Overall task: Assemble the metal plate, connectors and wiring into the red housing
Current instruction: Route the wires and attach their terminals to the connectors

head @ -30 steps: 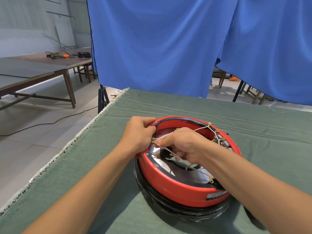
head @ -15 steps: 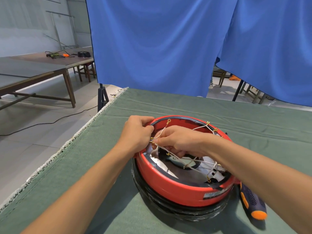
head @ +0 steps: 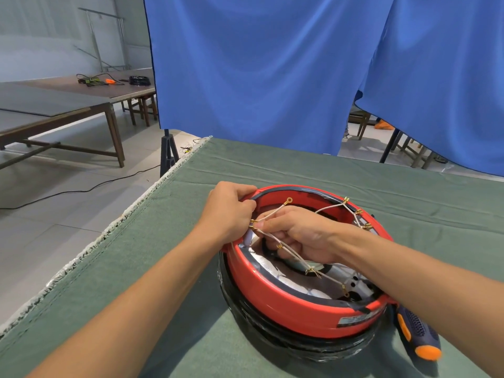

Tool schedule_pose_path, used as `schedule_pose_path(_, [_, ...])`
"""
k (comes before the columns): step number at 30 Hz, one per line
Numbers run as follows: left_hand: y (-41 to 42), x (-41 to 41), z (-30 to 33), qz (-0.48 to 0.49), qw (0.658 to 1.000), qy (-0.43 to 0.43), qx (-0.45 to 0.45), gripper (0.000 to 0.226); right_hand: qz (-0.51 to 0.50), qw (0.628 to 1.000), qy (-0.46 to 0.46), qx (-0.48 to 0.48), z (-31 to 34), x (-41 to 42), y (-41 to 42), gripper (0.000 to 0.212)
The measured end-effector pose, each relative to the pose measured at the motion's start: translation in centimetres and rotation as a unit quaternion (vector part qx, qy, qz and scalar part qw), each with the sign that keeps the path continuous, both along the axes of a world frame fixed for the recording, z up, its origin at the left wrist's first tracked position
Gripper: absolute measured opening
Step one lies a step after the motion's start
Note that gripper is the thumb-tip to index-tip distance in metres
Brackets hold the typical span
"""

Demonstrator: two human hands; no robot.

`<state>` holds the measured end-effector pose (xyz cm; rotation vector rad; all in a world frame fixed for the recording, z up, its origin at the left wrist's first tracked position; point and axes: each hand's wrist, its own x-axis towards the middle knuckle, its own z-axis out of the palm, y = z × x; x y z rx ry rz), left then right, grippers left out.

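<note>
Housing (head: pixel 286 304) sits on the green counter (head: pixel 272 165), near-centre, resting on a black ring (head: pixel 286 347). It is round, red, open side up, with a dark gasket along the rim and a label on the near wall.

Progress, as I judge it: midway. Plate (head: pixel 275 266) looks already seated inside, shiny, partly hidden. Wiring (head: pixel 327 207) not yet dressed; pale leads with brass ring terminals are strung loosely across the opening, several clipped at the far-right rim, one free near the far rim. Connectors remain to be fixed down.

Left hand (head: pixel 229 211) curled over the left rim, fingertips pinching a terminal there. Right hand (head: pixel 300 236) reaches into the opening, fingers curled round the leads; the exact contact I cannot tell.

Screwdriver (head: pixel 417 336), blue and orange, lies on the counter just right of the housing, untouched.
</note>
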<state>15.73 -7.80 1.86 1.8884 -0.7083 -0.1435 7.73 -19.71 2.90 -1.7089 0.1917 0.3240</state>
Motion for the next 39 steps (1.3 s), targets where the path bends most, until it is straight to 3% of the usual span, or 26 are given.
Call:
schedule_pose_path(10, [-0.2, 0.1, -0.2, 0.012, 1.000, -0.004, -0.009, 0.025, -0.009, 1.000, 0.028, 0.001, 0.6, -1.4, -1.4, 0.040])
schedule_pose_path(13, [-0.2, 0.0, -0.1, 0.009, 1.000, -0.004, -0.014, 0.024, -0.025, 0.999, 0.010, -0.023, 1.0, -1.3, -1.1, 0.031])
schedule_pose_path(18, [-0.3, -0.5, 0.2, 0.037, 0.999, 0.006, -0.009, 0.024, -0.037, 0.988, -0.006, -0.147, 2.9, -1.9, -1.5, 0.017])
schedule_pose_path(21, [0.1, -1.1, 1.1, 0.101, 0.977, -0.172, 0.068, 0.023, -0.073, 0.978, -0.030, -0.192, 4.0, -2.4, -1.9, 0.018])
schedule_pose_path(23, [0.2, -2.1, 2.4, 0.068, 0.962, -0.254, 0.074, 0.017, -0.101, 0.973, -0.065, -0.197, 4.5, -2.8, -2.1, 0.019])
schedule_pose_path(25, [-0.1, -3.3, 3.8, 0.013, 0.982, -0.173, 0.071, 0.008, -0.134, 0.970, -0.100, -0.175, 4.7, -3.1, -2.1, 0.019])
schedule_pose_path(27, [-0.4, -4.2, 4.8, -0.025, 0.997, -0.023, 0.064, 0.011, -0.164, 0.963, -0.132, -0.167, 4.5, -3.4, -2.0, 0.030])
schedule_pose_path(31, [-0.4, -5.2, 5.6, -0.096, 0.980, 0.149, 0.088, 0.024, -0.192, 0.955, -0.163, -0.156, 4.3, -3.6, -1.6, 0.026])
schedule_pose_path(34, [-0.2, -5.8, 5.5, -0.156, 0.967, 0.183, 0.087, 0.021, -0.203, 0.950, -0.179, -0.152, 4.4, -3.7, -1.6, 0.019])
schedule_pose_path(39, [-0.1, -5.5, 5.5, -0.136, 0.971, 0.195, -0.011, 0.027, -0.232, 0.938, -0.203, -0.158, 4.8, -4.3, -1.9, 0.025])
